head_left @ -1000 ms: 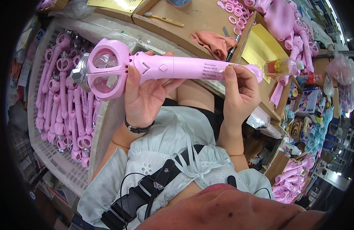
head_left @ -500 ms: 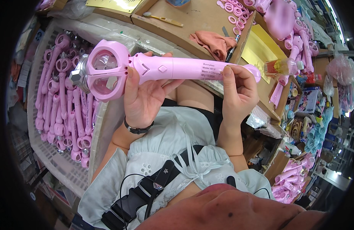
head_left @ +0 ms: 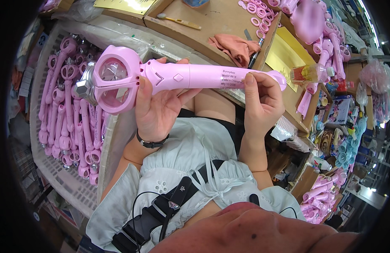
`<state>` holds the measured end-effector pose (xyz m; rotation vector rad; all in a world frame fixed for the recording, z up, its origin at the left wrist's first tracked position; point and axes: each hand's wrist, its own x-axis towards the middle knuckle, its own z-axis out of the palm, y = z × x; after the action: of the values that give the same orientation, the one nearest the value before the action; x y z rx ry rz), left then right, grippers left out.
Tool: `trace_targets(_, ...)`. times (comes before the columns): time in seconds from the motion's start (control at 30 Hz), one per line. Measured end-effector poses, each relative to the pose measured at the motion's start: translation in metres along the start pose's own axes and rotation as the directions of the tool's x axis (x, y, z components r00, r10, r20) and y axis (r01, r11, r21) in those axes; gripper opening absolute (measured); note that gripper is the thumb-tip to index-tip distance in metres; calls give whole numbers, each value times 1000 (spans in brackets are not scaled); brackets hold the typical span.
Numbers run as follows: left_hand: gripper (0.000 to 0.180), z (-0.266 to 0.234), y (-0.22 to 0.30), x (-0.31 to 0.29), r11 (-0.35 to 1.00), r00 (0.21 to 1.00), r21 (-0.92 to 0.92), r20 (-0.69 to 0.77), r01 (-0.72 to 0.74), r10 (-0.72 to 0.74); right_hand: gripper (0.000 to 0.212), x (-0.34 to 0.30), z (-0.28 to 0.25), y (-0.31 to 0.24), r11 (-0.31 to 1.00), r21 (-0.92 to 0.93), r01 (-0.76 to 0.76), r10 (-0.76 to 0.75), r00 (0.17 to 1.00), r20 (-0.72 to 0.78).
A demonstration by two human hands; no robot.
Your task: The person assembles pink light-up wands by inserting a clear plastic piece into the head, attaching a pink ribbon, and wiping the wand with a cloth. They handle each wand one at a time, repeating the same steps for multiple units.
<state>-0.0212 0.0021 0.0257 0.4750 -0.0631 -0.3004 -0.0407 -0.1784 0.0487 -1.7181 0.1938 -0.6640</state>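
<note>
A pink plastic toy wand [head_left: 203, 76] lies level across the view, held up in front of me by both hands. Its round head on the left has clear windows and a silver faceted tip; dark print runs along the handle. My left hand [head_left: 157, 109] is closed round the wand just below the head, thumb on the near side and fingers behind. My right hand [head_left: 264, 99] pinches the handle near its right end between thumb and curled fingers. Parts of the left fingers are hidden behind the wand.
A white plastic crate [head_left: 64, 181] full of similar wands stands at my left. Ahead, a cardboard tray [head_left: 203, 40] holds a toothbrush [head_left: 180, 22], pink rings [head_left: 258, 19], an orange cloth [head_left: 235, 47] and a pen [head_left: 255, 54]. A bottle [head_left: 309, 74] lies on the right.
The wand has rolled very slightly about its length, and its head sits a touch further left. Both hands keep their hold.
</note>
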Motion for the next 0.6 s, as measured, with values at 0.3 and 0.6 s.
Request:
trace_targets(0.3,61,-6,-3,-3,999,1000,-23,5,-26,26,11,-1,1,6,999,24,44,-45,999,27)
trace_targets(0.6,73,-17,-14,2,980,959,-121,216,-160,184,35,-4,4,11,977,-167,135,-137,991,-1)
